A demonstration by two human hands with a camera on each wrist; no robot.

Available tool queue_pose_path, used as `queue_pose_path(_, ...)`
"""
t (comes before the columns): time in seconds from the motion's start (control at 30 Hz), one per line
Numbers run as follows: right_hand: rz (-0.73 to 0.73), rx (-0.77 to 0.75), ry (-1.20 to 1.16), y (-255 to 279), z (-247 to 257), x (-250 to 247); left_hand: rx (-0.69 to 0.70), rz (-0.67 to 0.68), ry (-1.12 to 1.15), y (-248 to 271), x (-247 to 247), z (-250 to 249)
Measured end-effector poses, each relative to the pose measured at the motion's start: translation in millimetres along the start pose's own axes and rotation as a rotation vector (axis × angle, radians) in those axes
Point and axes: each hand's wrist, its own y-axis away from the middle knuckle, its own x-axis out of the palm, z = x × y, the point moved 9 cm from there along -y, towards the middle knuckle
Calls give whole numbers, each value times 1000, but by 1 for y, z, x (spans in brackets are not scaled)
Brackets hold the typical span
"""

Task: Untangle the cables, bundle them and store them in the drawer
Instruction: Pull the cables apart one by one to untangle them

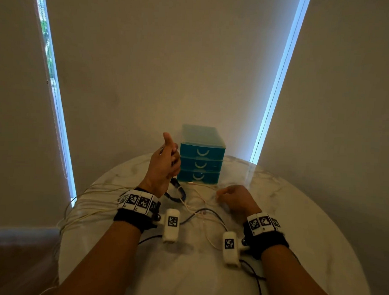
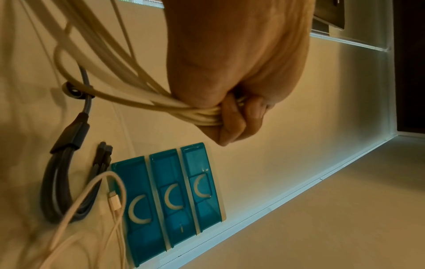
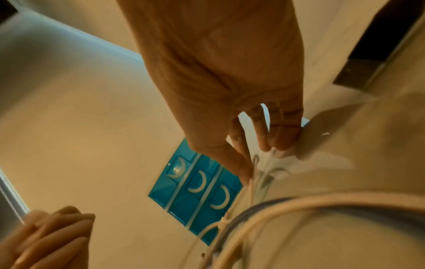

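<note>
My left hand (image 1: 166,159) is raised just left of the blue three-drawer unit (image 1: 200,160), thumb up. In the left wrist view its fist (image 2: 232,118) grips several loops of white cable (image 2: 202,114). My right hand (image 1: 229,198) rests low on the marble table (image 1: 297,217), knuckles up. In the right wrist view its thumb and fingers (image 3: 248,163) pinch a thin white cable (image 3: 241,196) against the tabletop. A dark cable, coiled and strapped (image 1: 176,192), lies in front of the drawers. All three drawers (image 2: 170,200) are closed.
Loose white cable strands (image 1: 94,201) trail over the table's left edge. A dark cable (image 1: 209,213) crosses between my wrists. A white connector (image 2: 114,200) lies against the lowest drawer. Walls with blinds stand close behind the table.
</note>
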Motion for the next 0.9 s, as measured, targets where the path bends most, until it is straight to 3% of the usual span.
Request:
queue_pose_path(0.1,98,-6,175,-4,9,8,-42,3,-77,2,3,7)
queue_pose_path(0.17,191,-20,152,-1,21,10,-64,-18,-141,4,2,12)
queue_pose_path(0.23,160,-73,-69,2,35,-1,-84,-26,-191,3,1,16)
queue_pose_path(0.33,-32,-162,-460,13,46,-30,-108,4,-245,2,3,21)
queue_pose_path(0.43,-85,-174,-828,23,43,-39,-172,83,-333,4,12,30)
queue_pose_path(0.67,-138,-138,-1288,28,27,-40,-347,378,-732,18,28,69)
queue_pose_path(0.77,-171,-142,-1254,28,21,-46,-407,395,-840,19,25,78)
queue_pose_path(0.9,-117,-54,-833,27,6,-37,-415,428,-1119,14,16,86)
